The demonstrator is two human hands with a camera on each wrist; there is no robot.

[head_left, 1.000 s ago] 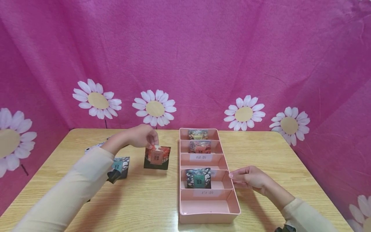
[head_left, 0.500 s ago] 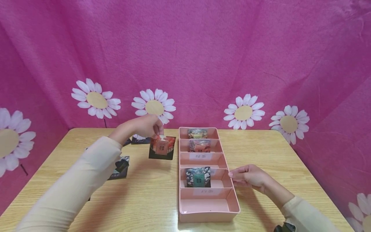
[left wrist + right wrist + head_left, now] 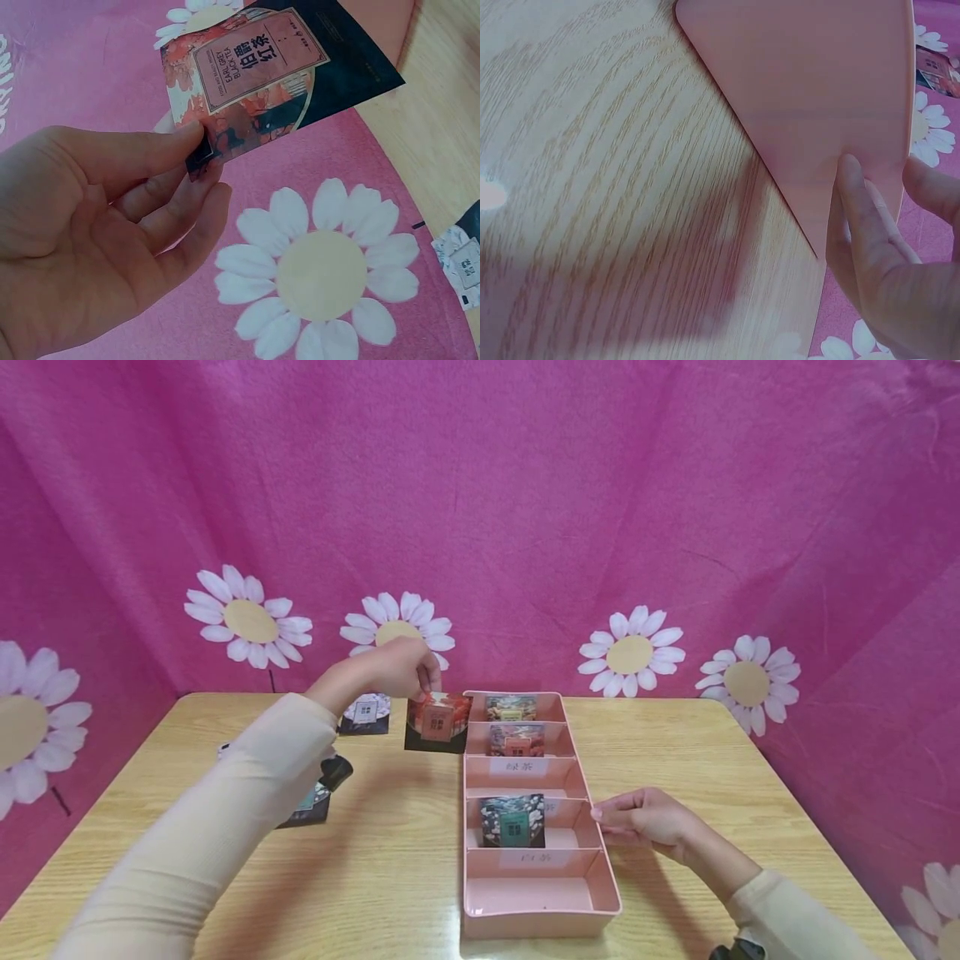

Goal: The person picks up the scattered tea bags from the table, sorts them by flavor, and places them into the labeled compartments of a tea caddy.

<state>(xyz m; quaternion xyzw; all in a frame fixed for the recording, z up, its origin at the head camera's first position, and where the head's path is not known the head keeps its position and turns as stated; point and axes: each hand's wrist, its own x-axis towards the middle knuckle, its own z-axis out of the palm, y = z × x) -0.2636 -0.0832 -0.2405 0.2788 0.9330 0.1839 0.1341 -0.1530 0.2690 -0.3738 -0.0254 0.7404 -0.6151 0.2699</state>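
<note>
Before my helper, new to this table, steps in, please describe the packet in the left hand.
On the wooden table, find the long pink box. By its far left corner, the left hand pinches a packet. Its pink label reads EARL GREY BLACK TEA, and unlike the boxed packets and loose packets on the table, it is held in the air.

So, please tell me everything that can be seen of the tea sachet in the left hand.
The sachet is a flat, roughly square packet, apparently film or foil. An orange-red printed scene covers its upper part; the lower part is dark. Its pink framed label carries Chinese characters and "EARL GREY BLACK TEA". The left hand pinches its upper edge, holding it above the table, by the far left side of the pink tray; contact with the tray is unclear.
</note>
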